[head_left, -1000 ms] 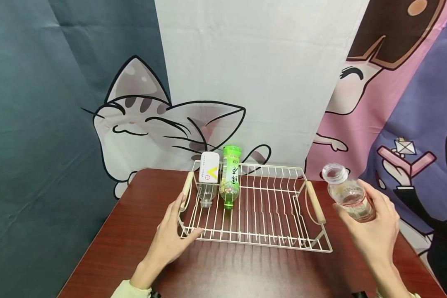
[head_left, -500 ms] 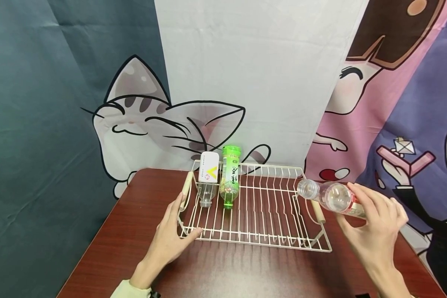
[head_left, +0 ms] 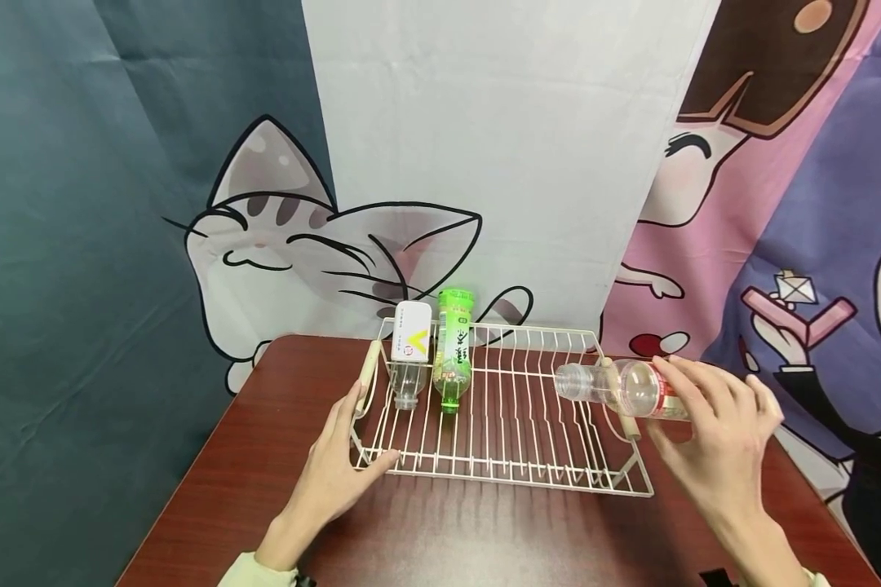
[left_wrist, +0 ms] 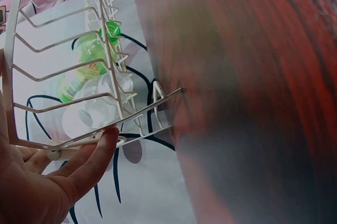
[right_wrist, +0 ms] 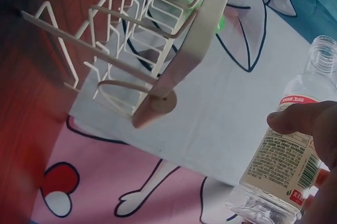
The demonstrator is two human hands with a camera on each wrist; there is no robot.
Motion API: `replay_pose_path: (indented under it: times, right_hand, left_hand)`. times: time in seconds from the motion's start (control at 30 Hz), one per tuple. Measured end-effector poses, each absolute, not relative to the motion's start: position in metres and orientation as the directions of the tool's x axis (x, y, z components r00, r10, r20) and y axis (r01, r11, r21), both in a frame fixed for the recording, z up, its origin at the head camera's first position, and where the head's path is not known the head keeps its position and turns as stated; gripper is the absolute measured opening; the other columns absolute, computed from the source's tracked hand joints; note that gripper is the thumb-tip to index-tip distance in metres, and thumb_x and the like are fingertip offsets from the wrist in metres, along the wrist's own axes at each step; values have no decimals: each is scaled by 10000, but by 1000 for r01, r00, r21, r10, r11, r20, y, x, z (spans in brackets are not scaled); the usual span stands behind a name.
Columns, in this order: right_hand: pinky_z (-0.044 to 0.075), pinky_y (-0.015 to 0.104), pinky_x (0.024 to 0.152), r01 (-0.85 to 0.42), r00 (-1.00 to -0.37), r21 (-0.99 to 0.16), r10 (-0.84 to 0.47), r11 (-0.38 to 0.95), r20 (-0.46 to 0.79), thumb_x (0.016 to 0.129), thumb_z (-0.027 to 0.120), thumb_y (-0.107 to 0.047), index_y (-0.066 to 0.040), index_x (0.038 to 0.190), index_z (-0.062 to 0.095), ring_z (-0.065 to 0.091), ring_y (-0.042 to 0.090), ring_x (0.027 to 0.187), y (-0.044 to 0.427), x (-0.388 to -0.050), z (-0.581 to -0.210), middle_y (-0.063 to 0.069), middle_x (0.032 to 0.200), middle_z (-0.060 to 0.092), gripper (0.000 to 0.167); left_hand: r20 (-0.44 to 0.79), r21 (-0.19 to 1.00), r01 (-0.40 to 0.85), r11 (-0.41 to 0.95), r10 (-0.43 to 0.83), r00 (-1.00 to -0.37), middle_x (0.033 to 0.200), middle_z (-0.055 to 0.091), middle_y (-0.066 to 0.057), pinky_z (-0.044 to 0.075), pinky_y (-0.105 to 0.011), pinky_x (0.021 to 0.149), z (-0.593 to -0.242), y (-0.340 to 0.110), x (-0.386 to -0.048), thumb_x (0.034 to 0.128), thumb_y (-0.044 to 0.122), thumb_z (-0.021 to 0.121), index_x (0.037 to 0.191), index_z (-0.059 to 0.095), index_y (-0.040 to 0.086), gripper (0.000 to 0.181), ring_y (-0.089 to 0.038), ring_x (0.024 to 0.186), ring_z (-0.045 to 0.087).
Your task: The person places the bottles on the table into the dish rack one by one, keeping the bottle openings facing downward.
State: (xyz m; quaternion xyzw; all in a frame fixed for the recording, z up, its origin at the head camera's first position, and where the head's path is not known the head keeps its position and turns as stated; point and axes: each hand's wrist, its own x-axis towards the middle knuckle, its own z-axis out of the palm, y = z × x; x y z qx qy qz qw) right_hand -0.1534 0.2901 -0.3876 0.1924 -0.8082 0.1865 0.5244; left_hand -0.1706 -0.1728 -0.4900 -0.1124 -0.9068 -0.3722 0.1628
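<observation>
My right hand [head_left: 719, 432] grips a clear plastic bottle [head_left: 624, 387] around its base end. The uncapped bottle is tipped on its side, its mouth pointing left over the right handle of a white wire dish rack [head_left: 514, 481]. In the right wrist view, the thumb presses on its label [right_wrist: 281, 166]. My left hand [head_left: 330, 469] rests at the rack's front left corner, thumb on the front rail, fairly straight fingers along the wooden side handle [head_left: 368, 379]. Neck down in the rack's left part lean a clear bottle with a white label [head_left: 412, 342] and a green-labelled bottle [head_left: 454, 342].
The rack stands on a dark red wooden table [head_left: 484, 538]. Behind it hangs a printed cloth backdrop [head_left: 521, 163] with cartoon figures. The right wooden handle [head_left: 631, 425] lies below the held bottle.
My right hand has tilted the bottle from nearly upright to lying sideways and carried it left, its mouth now over the rack. My left hand and the two racked bottles stay put.
</observation>
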Motion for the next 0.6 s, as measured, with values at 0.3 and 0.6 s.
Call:
replay_pose_path:
  times: [0.3, 0.6]
  right_hand:
    - [154, 521, 1263, -558, -318, -36, -174, 829, 932, 678, 789, -133, -79, 1338, 799, 600, 522, 1119, 266, -161, -384, 228, 1237, 757, 661]
    - [195, 552, 1265, -581, -276, 36, -239, 813, 931, 630, 833, -32, -112, 1343, 805, 625, 483, 1092, 244, -169, -384, 195, 1222, 773, 719]
  left_hand:
    - [370, 602, 316, 734, 95, -924, 1716, 432, -80, 562, -713, 992, -485, -172, -171, 904, 502, 900, 1781, 246, 215, 1131, -420, 1397, 624]
    - [414, 536, 345, 771, 116, -903, 1698, 466, -133, 513, -694, 1091, -476, -170, -170, 932, 539, 852, 1771, 297, 176, 1069, -388, 1500, 520]
